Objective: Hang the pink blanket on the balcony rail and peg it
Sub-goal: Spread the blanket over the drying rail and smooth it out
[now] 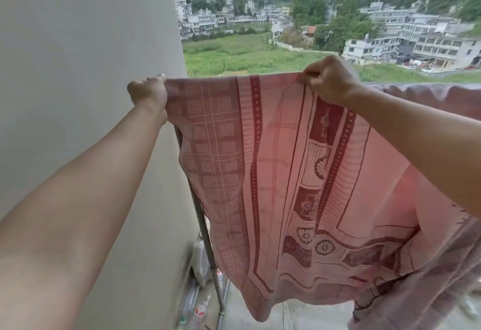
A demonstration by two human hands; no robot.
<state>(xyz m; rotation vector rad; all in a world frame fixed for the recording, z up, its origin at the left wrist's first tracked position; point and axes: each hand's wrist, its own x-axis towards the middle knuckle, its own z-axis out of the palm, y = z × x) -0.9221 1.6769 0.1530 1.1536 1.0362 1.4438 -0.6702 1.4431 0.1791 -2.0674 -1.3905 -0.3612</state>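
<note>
Bright overcast daylight from outside, pink blanket [286, 173] backlit — glowing, soft motion blur, wide-angle bending at edges

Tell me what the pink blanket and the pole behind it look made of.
The pink blanket looks like thin woven cloth, matte: daylight glows through and it drapes softly. The pole is probably metal: grey, dull sheen, jointed collar.
</note>
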